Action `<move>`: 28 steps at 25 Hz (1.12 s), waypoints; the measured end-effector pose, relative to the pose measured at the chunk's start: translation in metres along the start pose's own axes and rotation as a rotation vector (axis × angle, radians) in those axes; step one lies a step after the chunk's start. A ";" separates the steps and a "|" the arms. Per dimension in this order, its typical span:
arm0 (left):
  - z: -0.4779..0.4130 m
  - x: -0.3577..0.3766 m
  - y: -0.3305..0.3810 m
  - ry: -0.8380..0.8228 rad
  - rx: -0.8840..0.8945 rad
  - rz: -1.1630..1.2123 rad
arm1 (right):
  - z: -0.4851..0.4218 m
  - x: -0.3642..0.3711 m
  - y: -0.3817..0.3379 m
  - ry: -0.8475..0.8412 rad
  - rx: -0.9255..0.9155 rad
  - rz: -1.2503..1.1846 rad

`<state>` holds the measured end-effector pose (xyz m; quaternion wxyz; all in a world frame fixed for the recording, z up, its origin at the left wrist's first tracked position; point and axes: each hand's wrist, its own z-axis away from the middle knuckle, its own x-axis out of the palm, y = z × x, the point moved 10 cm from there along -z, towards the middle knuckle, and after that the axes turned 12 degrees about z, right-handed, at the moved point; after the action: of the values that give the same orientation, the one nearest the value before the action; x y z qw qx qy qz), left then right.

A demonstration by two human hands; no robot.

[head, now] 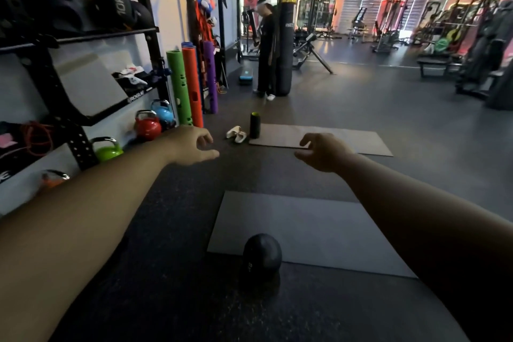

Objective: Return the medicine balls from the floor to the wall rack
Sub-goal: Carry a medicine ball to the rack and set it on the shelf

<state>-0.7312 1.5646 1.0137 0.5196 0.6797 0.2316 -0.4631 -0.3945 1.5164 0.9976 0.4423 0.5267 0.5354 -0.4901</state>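
Note:
A black medicine ball [262,254] rests on the dark floor at the near edge of a grey mat [319,228], low in the middle of the view. Both my arms reach forward above it. My left hand [191,147] is open with loosely curled fingers and holds nothing. My right hand [324,151] is open too, fingers spread, also holding nothing. Neither hand touches the ball. The black wall rack [144,30] stands at the left, and on its upper shelf lie several black medicine balls, one marked 10KG [116,8].
Kettlebells in red [147,126], blue [163,112] and green [107,148] sit under the rack. Upright foam tubes [184,86] lean on the wall. Ahead lie a second mat [333,137], a black roller [254,125] and white slippers [236,134]. A person [266,47] stands by a punching bag [286,36].

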 end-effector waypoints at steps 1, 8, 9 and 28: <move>-0.015 -0.002 -0.013 -0.002 -0.005 0.018 | -0.013 0.008 0.004 -0.011 0.020 0.008; -0.104 -0.007 -0.064 -0.073 0.006 -0.008 | -0.085 0.042 -0.013 -0.058 0.071 0.039; -0.115 -0.004 -0.066 -0.079 0.016 -0.013 | -0.090 0.047 -0.013 -0.068 0.084 0.052; -0.322 0.207 -0.092 -0.398 -0.144 -0.074 | -0.225 0.260 0.152 -0.371 0.186 -0.005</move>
<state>-0.5838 1.8591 0.7984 0.5849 0.5270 0.1819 -0.5892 -0.2470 1.7674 0.7598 0.4814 0.4650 0.3984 -0.6271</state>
